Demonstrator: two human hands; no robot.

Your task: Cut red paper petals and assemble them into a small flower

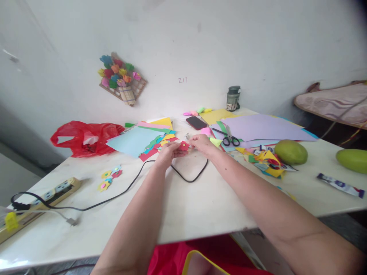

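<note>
Above the middle of the table, my left hand (168,152) is closed around a small red paper flower (184,145) with a yellow dot at its centre. The fingertips of my right hand (200,142) are pinched together at the flower's right edge; whether they grip the paper or something tiny is too small to tell. Just behind my hands lie coloured paper strips (156,143) with wavy edges. To the left, several finished-looking paper flowers (105,185) in yellow, blue and red rest on the tabletop.
A black cable (126,188) runs from the power strip (54,193) to beneath my hands. Scissors (230,140), a phone (196,122), purple paper sheets (263,128), paper scraps (269,162), green fruit (291,152), a glue tube (341,185) and a red plastic bag (86,131) lie around.
</note>
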